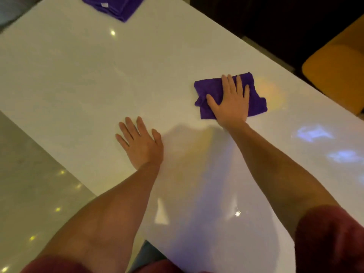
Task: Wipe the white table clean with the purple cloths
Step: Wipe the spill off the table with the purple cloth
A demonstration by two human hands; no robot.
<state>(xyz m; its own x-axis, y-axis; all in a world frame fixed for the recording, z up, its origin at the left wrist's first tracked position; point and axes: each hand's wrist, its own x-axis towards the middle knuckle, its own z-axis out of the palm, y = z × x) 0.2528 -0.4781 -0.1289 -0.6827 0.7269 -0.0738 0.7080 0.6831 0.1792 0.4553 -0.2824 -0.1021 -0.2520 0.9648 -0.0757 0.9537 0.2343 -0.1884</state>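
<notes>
A glossy white table [82, 75] fills most of the view. My right hand [230, 101] lies flat, fingers spread, pressing a folded purple cloth [258, 103] onto the table's right side. My left hand [141, 142] rests palm down on the bare tabletop near the front left edge, fingers apart, holding nothing. A stack of folded purple cloths [116, 6] lies at the far end of the table, partly cut off by the top of the frame.
A yellow chair [334, 69] stands beyond the table's right edge. Grey tiled floor [29, 174] lies past the left edge. Light reflections speckle the tabletop.
</notes>
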